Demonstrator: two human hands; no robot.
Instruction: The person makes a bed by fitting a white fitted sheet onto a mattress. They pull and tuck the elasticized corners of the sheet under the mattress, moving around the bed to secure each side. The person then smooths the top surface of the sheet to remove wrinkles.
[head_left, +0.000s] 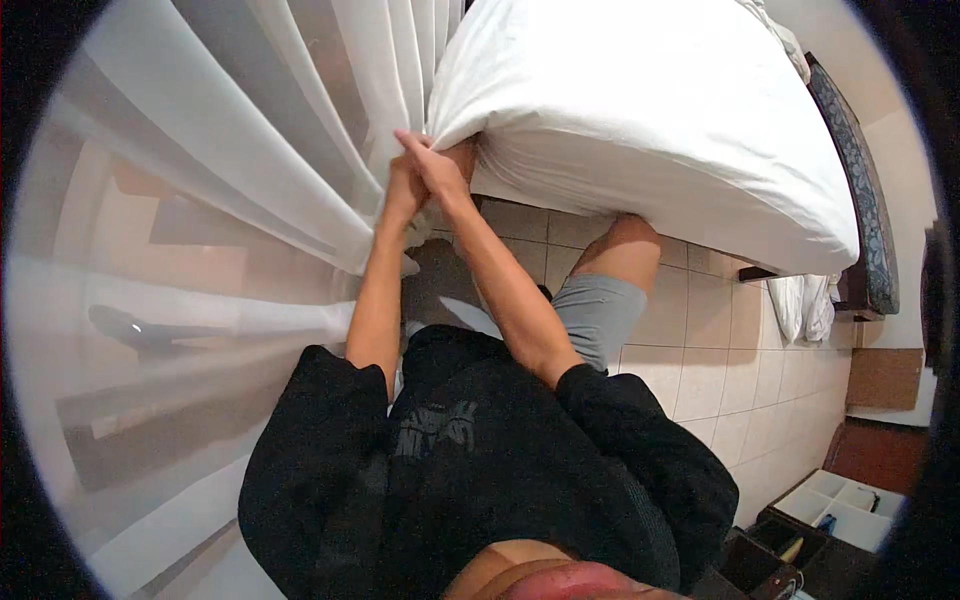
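A white bed sheet (645, 97) covers a mattress, its side drawn into creases near the left corner. My right hand (441, 169) is closed on the sheet's edge at that corner, with one finger pointing out past the cloth. Close against it, partly overlapped, is my left hand (405, 186); its fingertips are hidden, so its hold on the cloth cannot be told. Bare skin shows just under the lifted cloth beside my hands. My right knee (630, 232) touches the lower side of the mattress.
Sheer white curtains (225, 135) hang close on the left. A dark patterned headboard (855, 172) stands at the bed's far right. White cloth (802, 307) lies on the tiled floor (705, 315) below the bed. A white divided tray (847, 502) sits on dark furniture at lower right.
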